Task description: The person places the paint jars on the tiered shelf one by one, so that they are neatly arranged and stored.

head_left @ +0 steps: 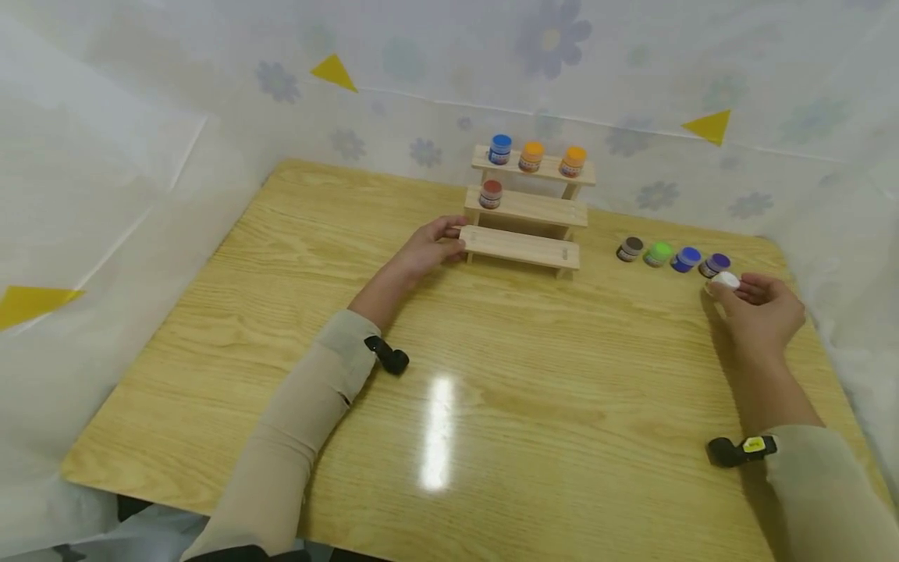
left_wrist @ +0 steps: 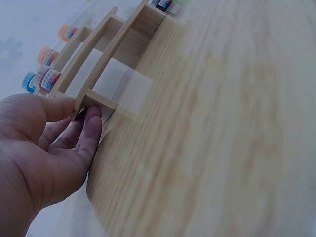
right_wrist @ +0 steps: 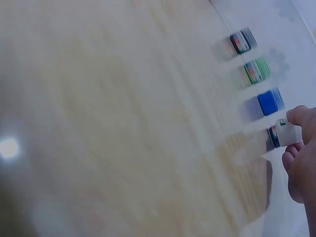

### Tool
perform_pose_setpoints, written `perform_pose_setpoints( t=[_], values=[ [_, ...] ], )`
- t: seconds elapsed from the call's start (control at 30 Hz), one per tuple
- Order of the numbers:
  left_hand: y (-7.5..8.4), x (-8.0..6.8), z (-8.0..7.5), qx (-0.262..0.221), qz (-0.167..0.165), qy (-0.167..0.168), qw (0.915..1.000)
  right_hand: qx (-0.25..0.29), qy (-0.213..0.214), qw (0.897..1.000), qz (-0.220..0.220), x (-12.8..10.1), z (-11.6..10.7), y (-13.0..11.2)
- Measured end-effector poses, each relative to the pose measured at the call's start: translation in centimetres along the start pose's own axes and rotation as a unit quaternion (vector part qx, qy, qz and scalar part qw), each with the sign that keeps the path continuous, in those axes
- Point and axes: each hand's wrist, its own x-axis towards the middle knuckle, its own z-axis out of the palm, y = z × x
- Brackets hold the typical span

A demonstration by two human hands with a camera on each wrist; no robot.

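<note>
With thumb and fingers, my left hand [head_left: 430, 248] grips the left end of the lowest step of a three-step wooden display stand [head_left: 520, 247]. In the left wrist view the thumb lies at the step's top edge and the fingers curl under by its leg [left_wrist: 101, 99]. At the right, my right hand [head_left: 765, 316] pinches a white-lidded paint jar [head_left: 726, 279]. This jar overlaps the purple paint jar [head_left: 715, 265] beside it in the head view. On the stand's top step are a blue jar [head_left: 500, 149] and two orange jars [head_left: 531, 157]; a dark red jar [head_left: 491, 194] sits on the middle step.
Left of the purple jar, a blue jar [head_left: 686, 259], a green jar [head_left: 659, 254] and a black jar [head_left: 630, 249] stand in a row on the wood-grain table [head_left: 534, 406]. A flower-patterned white sheet [head_left: 435, 62] hangs behind the table's back edge.
</note>
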Motion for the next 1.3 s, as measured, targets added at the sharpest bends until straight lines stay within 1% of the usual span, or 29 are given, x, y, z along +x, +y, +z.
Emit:
perform_pose_setpoints(
  t=[0.13,0.23,0.33,0.47,0.6,0.73,0.8,0.87,0.97,1.03,1.1,1.17,1.3],
  values=[
    [0.0,0.0,0.1,-0.008,0.004,0.006,0.9999,-0.028,-0.019,0.998,-0.044,-1.3,1.0,-0.2],
    [-0.1,0.1,0.1,-0.013,0.007,0.009,0.9999,-0.029,-0.039,0.996,-0.073,-2.4,2.1,-0.4],
    [-0.1,0.2,0.2,-0.018,0.006,0.005,0.9998,-0.036,-0.054,0.993,-0.097,-3.6,3.3,-0.4],
    [-0.2,0.3,0.0,-0.029,0.003,0.001,0.9996,-0.051,-0.077,0.987,-0.134,-4.9,5.5,-1.0],
    [0.0,0.1,-0.1,-0.031,0.003,0.011,0.9995,-0.045,-0.108,0.979,-0.168,-6.3,8.1,-2.1],
    [0.0,0.1,-0.1,-0.029,0.003,0.013,0.9995,-0.023,-0.141,0.972,-0.188,-8.2,10.6,-3.4],
    [-0.1,0.2,-0.1,-0.034,0.005,0.011,0.9994,-0.003,-0.155,0.966,-0.205,-9.4,11.6,-4.4],
    [-0.1,0.1,-0.1,-0.034,0.006,0.011,0.9994,0.022,-0.164,0.959,-0.23,-11.0,12.4,-5.9],
    [-0.1,0.1,0.0,-0.032,0.008,0.01,0.9994,0.045,-0.163,0.943,-0.285,-12.8,13.5,-8.1],
    [0.0,0.2,0.1,-0.03,0.007,0.008,0.9995,0.054,-0.158,0.933,-0.319,-13.6,14.0,-9.2],
    [0.1,0.3,0.3,-0.031,0.006,0.006,0.9995,0.065,-0.153,0.925,-0.341,-13.9,14.7,-9.9],
    [0.1,0.4,0.4,-0.029,0.006,0.005,0.9995,0.083,-0.152,0.922,-0.346,-14.3,15.4,-10.5],
    [0.3,0.5,0.5,-0.024,0.01,0.007,0.9996,0.127,-0.139,0.924,-0.333,-14.4,17.2,-11.4]
  ],
)
